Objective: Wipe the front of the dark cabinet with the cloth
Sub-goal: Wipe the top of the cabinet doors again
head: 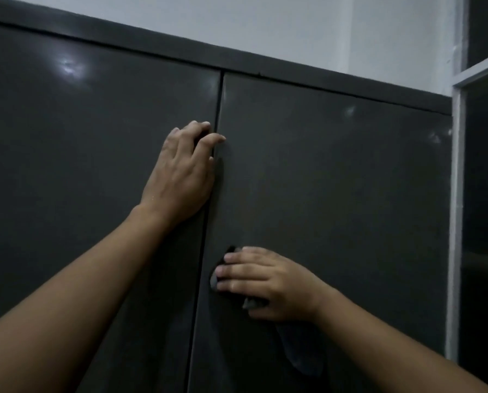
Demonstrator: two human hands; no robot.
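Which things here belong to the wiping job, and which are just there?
In the job: dark cabinet; grey cloth; right hand pressing the cloth on it; left hand resting on it.
Just there: white wall; white frame at right.

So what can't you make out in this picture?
Head view.
Cloth: mostly hidden under the right hand.
Cabinet: lower part cut off by the frame edge.
Left hand fingers: dim light hides whether they reach into the door gap.
Shelves at right: contents too dark.
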